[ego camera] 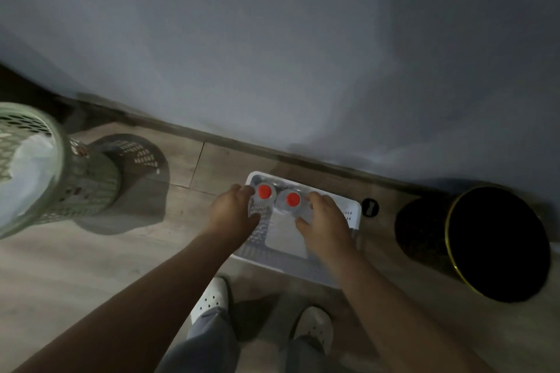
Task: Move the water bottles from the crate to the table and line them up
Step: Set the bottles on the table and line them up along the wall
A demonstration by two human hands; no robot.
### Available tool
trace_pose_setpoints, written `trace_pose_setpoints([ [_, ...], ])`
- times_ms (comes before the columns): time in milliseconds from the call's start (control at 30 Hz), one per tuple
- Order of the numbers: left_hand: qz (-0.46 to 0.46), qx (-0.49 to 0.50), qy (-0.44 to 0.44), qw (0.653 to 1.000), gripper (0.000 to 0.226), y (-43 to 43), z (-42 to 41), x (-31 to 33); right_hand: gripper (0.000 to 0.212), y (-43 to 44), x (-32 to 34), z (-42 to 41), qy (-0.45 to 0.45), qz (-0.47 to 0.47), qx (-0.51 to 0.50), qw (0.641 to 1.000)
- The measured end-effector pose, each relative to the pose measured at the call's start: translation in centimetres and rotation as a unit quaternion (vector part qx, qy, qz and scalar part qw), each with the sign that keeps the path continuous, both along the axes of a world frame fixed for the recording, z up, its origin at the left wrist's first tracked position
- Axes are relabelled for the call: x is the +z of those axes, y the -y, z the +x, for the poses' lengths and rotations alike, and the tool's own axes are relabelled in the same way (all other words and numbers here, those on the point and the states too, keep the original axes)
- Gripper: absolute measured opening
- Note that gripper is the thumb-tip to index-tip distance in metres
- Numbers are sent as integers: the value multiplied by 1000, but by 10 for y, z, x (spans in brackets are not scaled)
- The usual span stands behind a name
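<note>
A white plastic crate sits on the floor against the wall, just in front of my feet. Two clear water bottles with red caps stand upright in its far end: the left bottle and the right bottle, side by side. My left hand wraps around the left bottle from its left side. My right hand curls around the right bottle from its right side. Both bottles' bodies are mostly hidden by my fingers. No table is in view.
A green perforated basket with something white inside stands on the floor to the left. A black round bin with a gold rim lies at the right near the wall. A small black round object sits beside the crate. My white shoes are below.
</note>
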State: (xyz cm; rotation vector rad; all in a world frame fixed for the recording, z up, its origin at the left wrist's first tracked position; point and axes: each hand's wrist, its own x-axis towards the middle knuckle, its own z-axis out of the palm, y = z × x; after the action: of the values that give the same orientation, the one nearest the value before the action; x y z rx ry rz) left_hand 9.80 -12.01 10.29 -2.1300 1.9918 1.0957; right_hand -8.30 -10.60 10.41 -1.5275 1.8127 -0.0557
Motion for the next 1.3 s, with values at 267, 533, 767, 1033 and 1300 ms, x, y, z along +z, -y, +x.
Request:
trace_pose_setpoints([
  [267, -16, 5, -21, 1000, 55, 21, -10, -98, 42, 17, -100, 6, -21, -32, 31, 999],
  [533, -24, -5, -19, 1000, 35, 36, -18, -121, 30, 20, -118, 3, -31, -63, 26, 997],
  [767, -35, -3, -45, 998, 31, 14, -7, -60, 35, 2, -66, -9, -35, -41, -17, 998],
  [1033, -84, 59, -111, 989, 34, -34, -4, 101, 34, -37, 88, -22, -5, -96, -60, 994],
  [1300, -178, 148, -193, 953, 26, -62, -5, 299, 28, -64, 295, -31, 139, -235, -93, 957],
])
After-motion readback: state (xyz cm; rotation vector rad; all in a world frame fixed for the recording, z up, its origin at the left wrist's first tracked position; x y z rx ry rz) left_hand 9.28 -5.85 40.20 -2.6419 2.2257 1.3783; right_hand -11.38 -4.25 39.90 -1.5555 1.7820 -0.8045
